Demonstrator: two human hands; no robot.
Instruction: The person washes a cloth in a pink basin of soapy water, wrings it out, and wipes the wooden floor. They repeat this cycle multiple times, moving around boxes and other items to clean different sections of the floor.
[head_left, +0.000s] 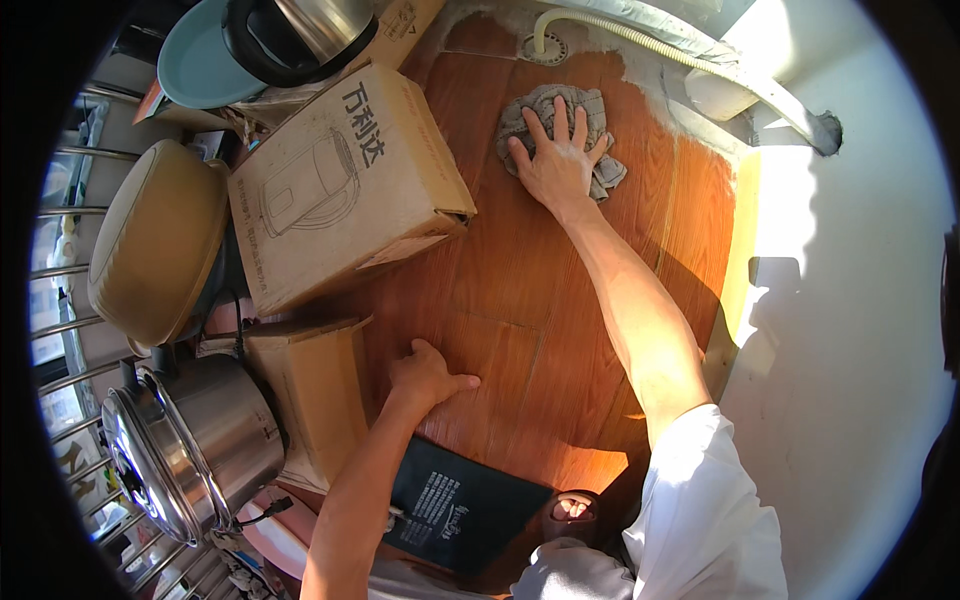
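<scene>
My right hand (559, 161) lies with spread fingers on a crumpled grey cloth (517, 124), pressing it flat against the reddish-brown wood-look floor (495, 277). The cloth sits near the far end of the floor, short of the drain. My left hand (426, 377) rests on the floor closer to me, thumb out to the right, with no object visible in it. Its palm side is hidden. Just left of that hand stands a cardboard box (322, 397). A dark flat bag or sheet (465, 502) bearing writing lies below it.
A kettle carton (330, 172) stands at left, near an electric kettle (307, 37), a blue-green basin (199, 56), a tan basin (154, 240) and a steel pot (202, 442). A ribbed hose (637, 30) enters a floor drain (545, 51). The white wall (840, 315) bounds the right.
</scene>
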